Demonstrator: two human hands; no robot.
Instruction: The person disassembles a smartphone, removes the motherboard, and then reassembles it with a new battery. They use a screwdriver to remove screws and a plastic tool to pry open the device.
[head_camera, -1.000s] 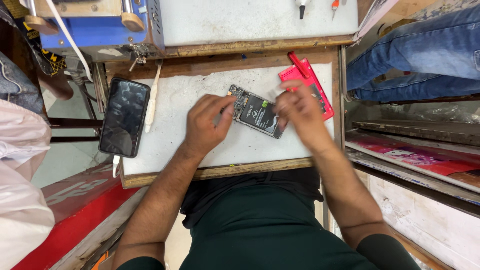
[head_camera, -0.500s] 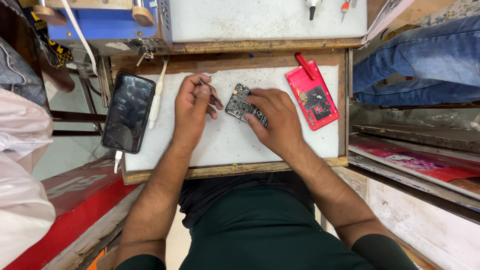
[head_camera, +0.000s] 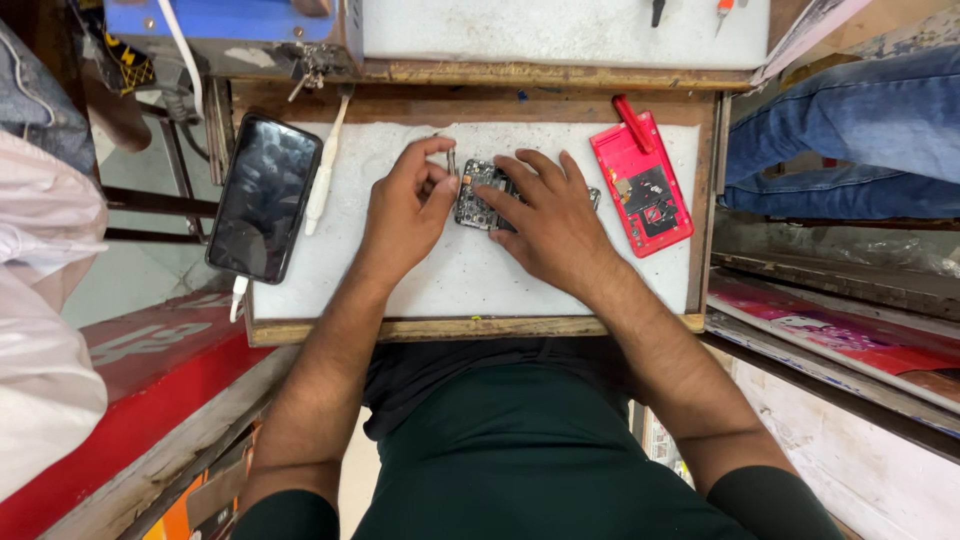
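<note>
An opened phone body with bare circuitry lies on the white work board. My right hand rests flat on it, fingers spread, pressing it down and covering its right part. My left hand sits just left of the phone, thumb and forefinger pinched on a thin metal tool that points at the phone's upper left corner. A red phone back cover lies face-up to the right of my right hand.
A black phone lies on the board's left edge, with a white tool beside it. A wooden rim frames the board. Another person's jeans-clad legs are at the upper right. A blue machine stands at the back left.
The view has shifted. My right hand has flattened further over the opened phone. My left hand has moved closer to it, with the thin tool now at its corner.
</note>
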